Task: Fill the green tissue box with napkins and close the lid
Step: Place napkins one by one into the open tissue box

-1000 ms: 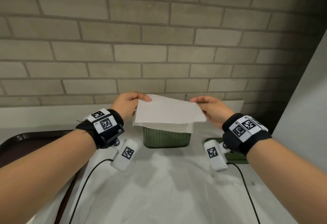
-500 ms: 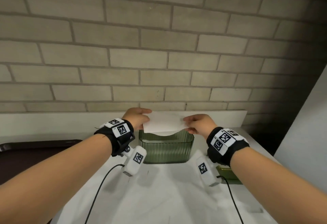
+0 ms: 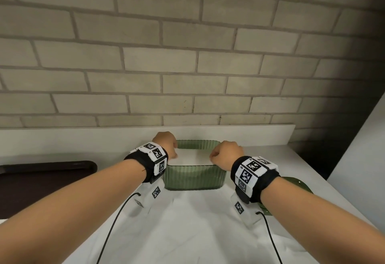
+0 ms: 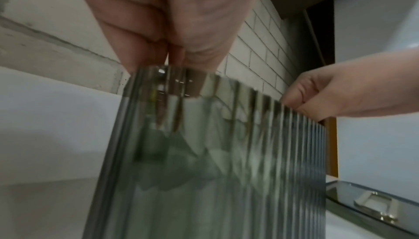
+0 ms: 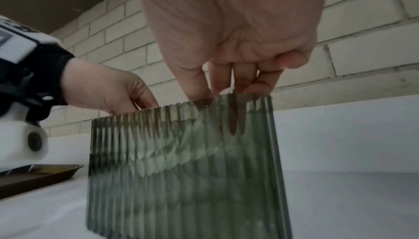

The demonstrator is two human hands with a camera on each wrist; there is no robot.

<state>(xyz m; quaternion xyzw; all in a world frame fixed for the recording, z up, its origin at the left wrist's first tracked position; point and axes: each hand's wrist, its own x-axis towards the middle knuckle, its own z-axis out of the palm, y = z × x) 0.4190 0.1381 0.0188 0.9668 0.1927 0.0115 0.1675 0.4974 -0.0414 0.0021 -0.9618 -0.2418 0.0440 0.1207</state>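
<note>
The green ribbed tissue box (image 3: 193, 177) stands open near the wall, also seen in the wrist views (image 4: 226, 171) (image 5: 181, 180). A white napkin stack (image 3: 192, 156) lies inside it, just below the rim. My left hand (image 3: 175, 153) dips over the box's left end, fingers curled on the napkins' left edge (image 4: 172, 60). At the right end my right hand (image 3: 212, 156) pinches the napkins' right edge, and a white sliver shows between thumb and fingers (image 5: 229, 88). The green lid (image 3: 300, 184) lies flat to the right, partly hidden by my right wrist.
A dark brown tray (image 3: 41, 180) sits on the white counter at the left. The brick wall and a low white ledge (image 3: 250, 132) run close behind the box. A pale panel (image 3: 358, 159) stands at the right. Two black cables trail from my wrists.
Both hands have come down with the napkins, from above the box to inside its rim. The hands have drawn closer together and the sheets now lie flat within the box.
</note>
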